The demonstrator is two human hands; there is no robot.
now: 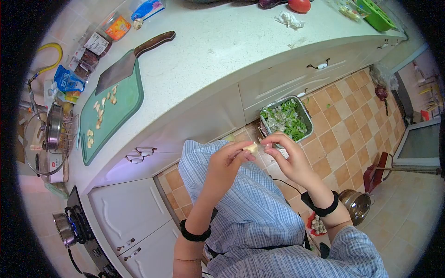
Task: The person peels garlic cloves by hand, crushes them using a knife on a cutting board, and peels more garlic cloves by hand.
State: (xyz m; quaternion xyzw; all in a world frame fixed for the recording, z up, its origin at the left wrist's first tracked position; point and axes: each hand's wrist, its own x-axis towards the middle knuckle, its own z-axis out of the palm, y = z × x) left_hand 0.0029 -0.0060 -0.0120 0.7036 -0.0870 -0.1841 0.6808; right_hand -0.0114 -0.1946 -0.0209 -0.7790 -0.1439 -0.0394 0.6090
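My left hand (229, 157) pinches a pale garlic clove (251, 148) between thumb and fingers, in front of my lap. Close beside it, my right hand (288, 160) has thumb and forefinger pressed together on what looks like a thin, whitish piece of garlic skin (267, 146). Below and beyond the hands stands a bin (309, 126) holding green leaves and pale scraps. On the counter to the left, several peeled garlic cloves (100, 111) lie on a green cutting board (121, 113). A cleaver (116, 72) with a wooden handle rests across the board's far end.
Jars (116, 27) and packets line the counter's back left. A crumpled tissue (289, 19), a tomato (299, 5) and a green basket (376, 16) are along the far side. A pot (65, 228) sits on the stove. On the floor are a metal pot (356, 206) and a dustpan (376, 173).
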